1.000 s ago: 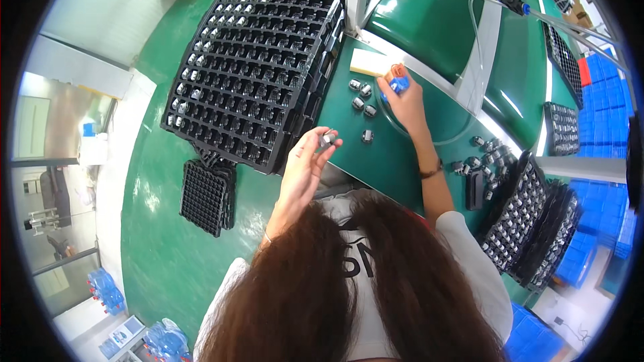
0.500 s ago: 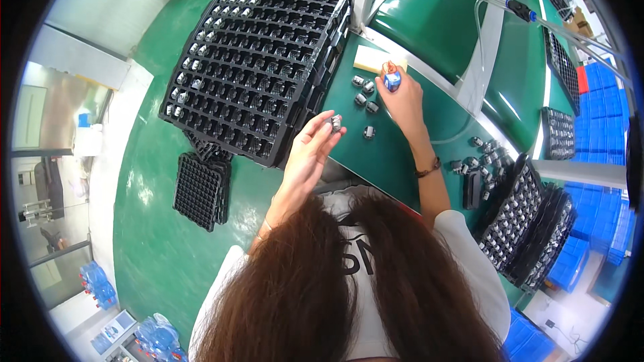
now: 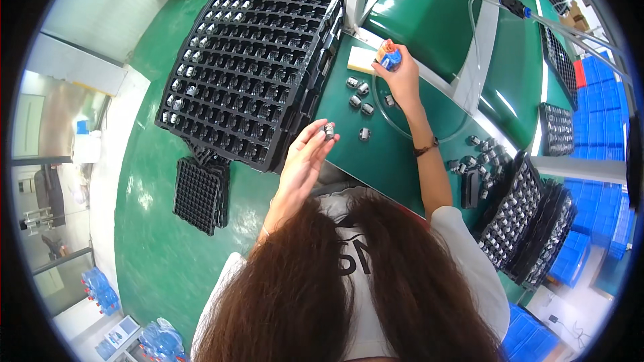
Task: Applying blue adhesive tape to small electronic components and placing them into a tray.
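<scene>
- Since the left hand [image 3: 302,164] has its silver part [image 3: 329,132] only in a fingertip pinch, thumb and fingers nearly closed on it near the edge of the green worktop [image 3: 345,155], a slackened hold could drop it on the floor [image 3: 157,204].
- Loose parts [image 3: 355,101], a small group on the worktop between the two hands: rounded, so a brushing wrist might set one rolling.
- Heap of parts [image 3: 484,159], just beside the right forearm [image 3: 435,177]: a swung elbow could scatter it.
- Right hand [image 3: 402,75], one, curled round a blue-and-orange object [image 3: 390,60]; its kind I cannot make out from here. If it is a squeeze bottle, too hard a grip might spill its contents.
- Pale block [image 3: 361,59], just beside that hand: liable to be nudged by the knuckles.
- Large black tray [image 3: 300,87], left, silver parts along its left and upper rows: a knocked rim could jolt them askew; a hurried placing could seat one crooked.
</scene>
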{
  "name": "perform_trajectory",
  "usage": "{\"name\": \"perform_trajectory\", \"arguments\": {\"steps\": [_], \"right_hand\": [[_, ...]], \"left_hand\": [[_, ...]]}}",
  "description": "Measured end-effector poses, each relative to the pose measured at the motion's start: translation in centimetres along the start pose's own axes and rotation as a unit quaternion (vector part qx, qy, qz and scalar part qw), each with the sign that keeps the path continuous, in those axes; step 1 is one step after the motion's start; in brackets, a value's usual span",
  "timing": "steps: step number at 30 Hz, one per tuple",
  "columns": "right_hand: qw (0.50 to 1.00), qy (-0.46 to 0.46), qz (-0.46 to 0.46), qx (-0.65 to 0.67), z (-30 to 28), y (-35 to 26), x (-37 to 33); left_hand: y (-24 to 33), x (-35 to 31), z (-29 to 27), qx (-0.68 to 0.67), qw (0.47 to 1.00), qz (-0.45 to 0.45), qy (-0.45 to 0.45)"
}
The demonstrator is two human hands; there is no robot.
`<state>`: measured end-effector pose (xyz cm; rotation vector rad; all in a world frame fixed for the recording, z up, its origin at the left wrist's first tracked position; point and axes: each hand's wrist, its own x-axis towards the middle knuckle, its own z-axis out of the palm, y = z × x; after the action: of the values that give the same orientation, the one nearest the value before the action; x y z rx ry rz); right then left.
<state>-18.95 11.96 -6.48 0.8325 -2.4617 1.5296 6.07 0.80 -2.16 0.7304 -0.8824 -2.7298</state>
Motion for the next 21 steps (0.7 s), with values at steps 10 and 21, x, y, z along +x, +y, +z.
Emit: {"name": "perform_trajectory", "arguments": {"steps": [10,21], "right_hand": [[0.999,-0.006,-0.009,-0.049,-2.0,-0.6,-1.6],[0.999,-0.016,-0.008,-0.039,-0.2,-0.6,0.9]], "left_hand": [[0.1,0.2,-0.3,0.022,1.000,0.001,0.007],[-0.7,0.3,0.3,0.019,0.999,-0.024,-0.012]]}}
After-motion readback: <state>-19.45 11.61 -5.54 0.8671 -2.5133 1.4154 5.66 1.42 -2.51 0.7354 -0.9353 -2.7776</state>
